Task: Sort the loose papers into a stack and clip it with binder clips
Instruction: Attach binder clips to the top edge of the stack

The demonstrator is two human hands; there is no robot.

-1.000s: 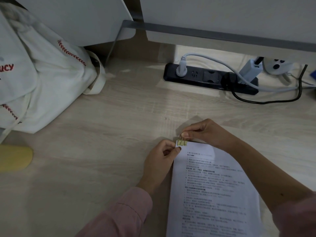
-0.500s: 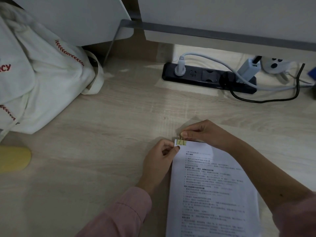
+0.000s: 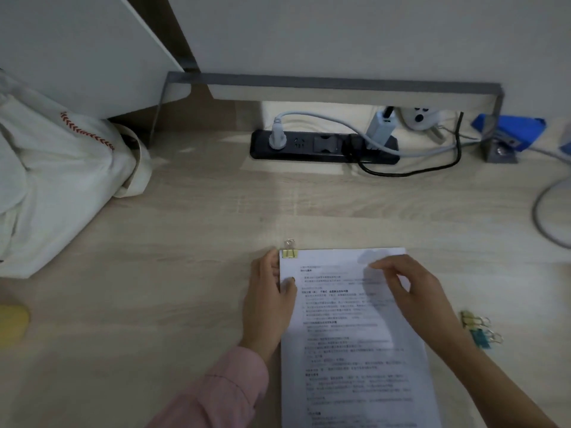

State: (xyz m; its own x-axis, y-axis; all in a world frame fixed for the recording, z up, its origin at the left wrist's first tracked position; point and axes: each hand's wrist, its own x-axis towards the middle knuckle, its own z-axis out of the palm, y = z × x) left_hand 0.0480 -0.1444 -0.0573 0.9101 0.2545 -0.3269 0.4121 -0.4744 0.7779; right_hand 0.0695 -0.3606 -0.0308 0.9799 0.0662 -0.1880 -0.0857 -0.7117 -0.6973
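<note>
Grip, left hand [image 3: 268,299]: fingers flat along the left edge of the paper stack [image 3: 355,338], thumb pressing on the sheet; nothing pinched.
Grip, right hand [image 3: 408,291]: raised over the stack's upper right, fingers loosely curled and apart, blurred, holding nothing.
Paper stack: lower centre of frame, printed side up on the wooden desk [image 3: 154,273].
Gold binder clip [image 3: 289,251]: clamped on the stack's top-left corner.
Spare binder clips [image 3: 480,332]: gold and teal, lower right, beside the right forearm.
Power strip [image 3: 324,148]: upper centre.
Cloth bag [image 3: 52,183]: far left.
</note>
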